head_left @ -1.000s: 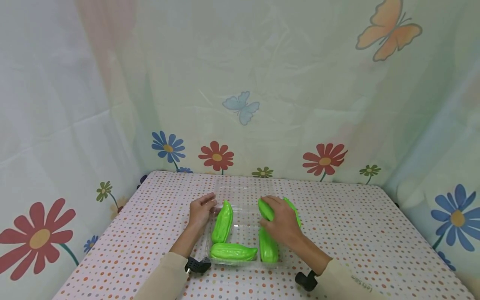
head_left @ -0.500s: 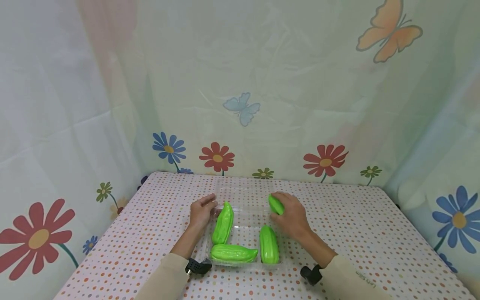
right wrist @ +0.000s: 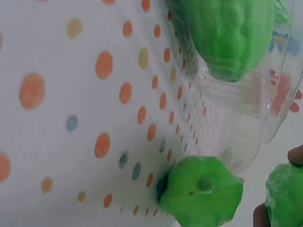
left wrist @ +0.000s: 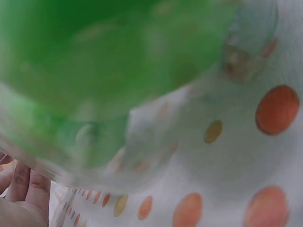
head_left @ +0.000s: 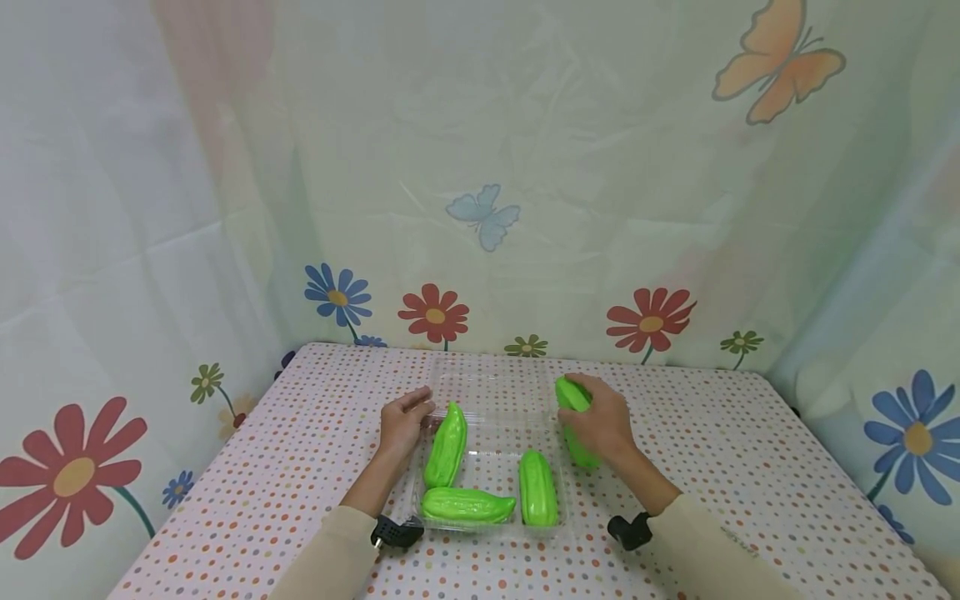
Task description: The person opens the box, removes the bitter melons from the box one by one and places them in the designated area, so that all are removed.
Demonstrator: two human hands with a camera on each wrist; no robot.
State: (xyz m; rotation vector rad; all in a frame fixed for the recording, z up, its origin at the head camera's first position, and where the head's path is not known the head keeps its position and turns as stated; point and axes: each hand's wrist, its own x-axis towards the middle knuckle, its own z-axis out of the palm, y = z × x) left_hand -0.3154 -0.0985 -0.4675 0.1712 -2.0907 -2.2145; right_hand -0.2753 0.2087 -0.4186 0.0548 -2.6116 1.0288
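Observation:
A clear plastic box (head_left: 491,467) with its lid (head_left: 487,385) folded back holds three glossy, ribbed green bitter melons: one along the left side (head_left: 446,450), one across the front (head_left: 467,506), one at the front right (head_left: 538,490). My left hand (head_left: 400,425) rests at the box's back left corner, fingers (left wrist: 37,187) extended beside the wall. Just outside the right wall, my right hand (head_left: 603,418) grips another bitter melon (right wrist: 286,195) between thumb and fingers. Close below it, a further bitter melon (right wrist: 202,190) lies on the table.
A dotted cloth covers the table (head_left: 720,467). Behind it hangs a curtain (head_left: 360,167) printed with flowers and butterflies, and curtains also hang along both sides. Dark wrist cameras (head_left: 628,531) sit at the wrists.
My right hand has carried its bitter melon from over the box's right part to outside the right wall, beside the one lying there. The left hand has stayed in place.

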